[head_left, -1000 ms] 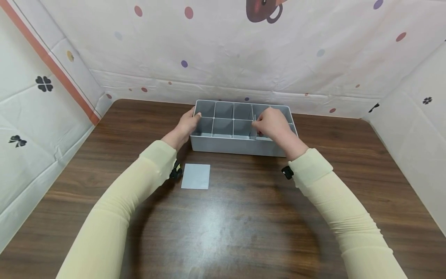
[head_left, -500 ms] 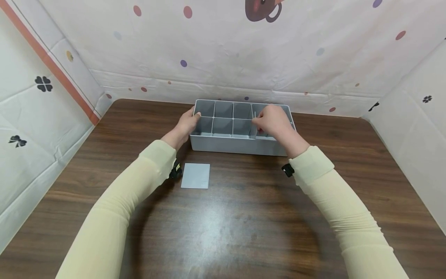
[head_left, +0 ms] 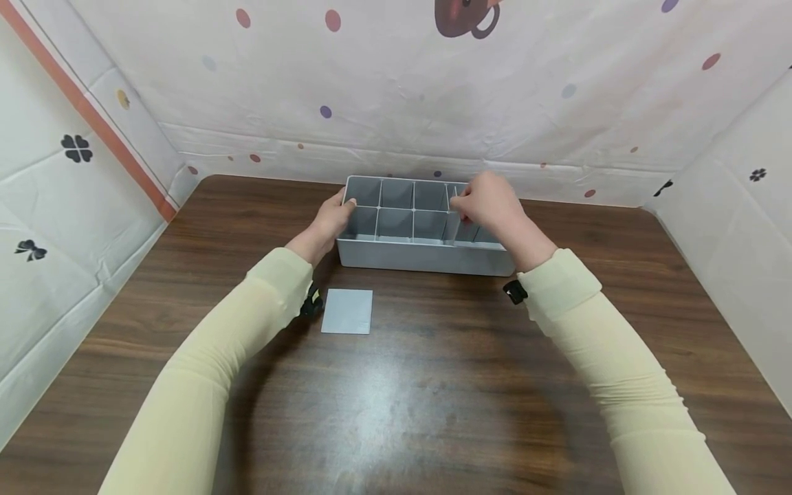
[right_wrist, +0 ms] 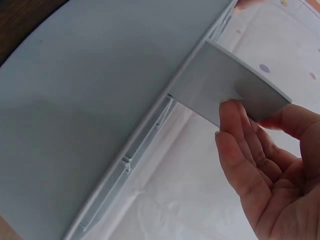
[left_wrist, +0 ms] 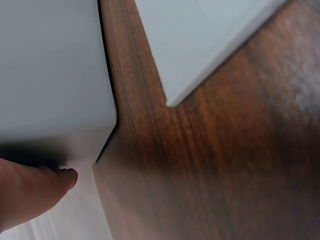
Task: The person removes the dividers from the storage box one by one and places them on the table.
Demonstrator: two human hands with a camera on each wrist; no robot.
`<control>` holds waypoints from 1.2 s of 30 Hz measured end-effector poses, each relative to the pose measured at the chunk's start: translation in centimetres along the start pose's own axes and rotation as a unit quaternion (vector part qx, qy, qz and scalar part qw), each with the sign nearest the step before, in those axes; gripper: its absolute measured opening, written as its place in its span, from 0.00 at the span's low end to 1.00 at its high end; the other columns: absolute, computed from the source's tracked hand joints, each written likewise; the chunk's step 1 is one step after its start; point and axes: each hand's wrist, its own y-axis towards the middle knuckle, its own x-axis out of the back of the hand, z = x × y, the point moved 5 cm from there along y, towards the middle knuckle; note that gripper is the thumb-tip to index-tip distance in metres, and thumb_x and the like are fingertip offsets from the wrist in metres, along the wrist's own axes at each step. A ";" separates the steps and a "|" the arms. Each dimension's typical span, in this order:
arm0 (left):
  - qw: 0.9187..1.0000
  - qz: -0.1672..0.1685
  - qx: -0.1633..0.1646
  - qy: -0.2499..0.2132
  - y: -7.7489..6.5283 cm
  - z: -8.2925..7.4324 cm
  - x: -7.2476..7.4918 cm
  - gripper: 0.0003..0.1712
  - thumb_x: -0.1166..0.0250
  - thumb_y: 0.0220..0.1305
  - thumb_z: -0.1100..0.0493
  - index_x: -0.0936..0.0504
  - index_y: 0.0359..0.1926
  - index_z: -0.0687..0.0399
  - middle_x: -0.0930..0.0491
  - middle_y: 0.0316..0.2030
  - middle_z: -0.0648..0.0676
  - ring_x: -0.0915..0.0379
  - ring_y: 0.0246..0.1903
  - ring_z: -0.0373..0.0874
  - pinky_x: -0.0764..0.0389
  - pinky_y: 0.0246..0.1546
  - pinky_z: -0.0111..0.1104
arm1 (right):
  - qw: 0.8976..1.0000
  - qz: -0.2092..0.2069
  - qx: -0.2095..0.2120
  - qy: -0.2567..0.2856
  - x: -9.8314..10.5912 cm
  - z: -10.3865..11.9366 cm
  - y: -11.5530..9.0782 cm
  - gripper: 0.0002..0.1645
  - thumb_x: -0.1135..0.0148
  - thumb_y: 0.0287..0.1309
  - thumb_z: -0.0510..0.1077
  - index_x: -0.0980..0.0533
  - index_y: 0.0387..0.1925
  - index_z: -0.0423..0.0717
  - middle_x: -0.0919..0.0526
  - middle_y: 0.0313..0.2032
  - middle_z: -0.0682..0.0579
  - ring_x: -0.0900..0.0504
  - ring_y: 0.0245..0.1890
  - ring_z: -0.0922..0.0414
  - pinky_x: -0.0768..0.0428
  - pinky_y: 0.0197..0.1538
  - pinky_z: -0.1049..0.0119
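Note:
A long grey divided storage box (head_left: 427, 260) stands near the back of the table. My left hand (head_left: 329, 223) grips its left end, thumb over the rim; the left wrist view shows only one digit (left_wrist: 35, 192) beside the box wall. My right hand (head_left: 491, 203) is over the right part of the box. Between thumb and fingers it pinches a thin grey divider panel (right_wrist: 220, 80), which rises well above the box rim in the right wrist view. My right hand hides the far right compartments in the head view.
A flat light grey square panel (head_left: 347, 311) lies on the brown wooden table (head_left: 421, 405), in front of the box's left end. Behind the box hangs a white dotted cloth (head_left: 396, 89). Similar cloth flanks the table on both sides.
My right hand has risen and shifted slightly right, drawing the divider panel higher out of the box. My left hand, the box and the square panel have stayed in place.

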 end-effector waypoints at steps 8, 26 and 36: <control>1.000 -0.004 0.001 0.000 0.0 0.0 0.1 0.34 0.58 0.83 0.55 0.55 0.83 0.47 0.55 0.83 0.53 0.59 0.83 0.50 0.50 0.83 0.46 | 1.000 0.000 -0.005 -0.006 0.3 0.3 0.0 0.25 0.49 0.57 0.41 0.23 0.06 0.47 0.23 0.10 0.59 0.30 0.16 0.60 0.33 0.30 0.67; 1.000 0.001 -0.006 -0.009 0.1 0.0 0.1 0.33 0.58 0.83 0.55 0.55 0.83 0.47 0.55 0.83 0.53 0.58 0.82 0.50 0.49 0.82 0.47 | 1.000 0.002 -0.010 -0.002 0.9 0.6 -0.1 0.25 0.50 0.56 0.40 0.26 0.04 0.48 0.26 0.06 0.64 0.22 0.16 0.62 0.34 0.28 0.67; 1.000 -0.003 -0.007 0.006 -0.1 -0.1 0.1 0.33 0.58 0.83 0.56 0.54 0.83 0.48 0.53 0.83 0.54 0.55 0.82 0.52 0.47 0.82 0.47 | 0.999 0.016 -0.027 0.005 1.1 0.7 -0.1 0.27 0.48 0.61 0.41 0.24 0.05 0.47 0.21 0.08 0.60 0.19 0.16 0.63 0.26 0.31 0.67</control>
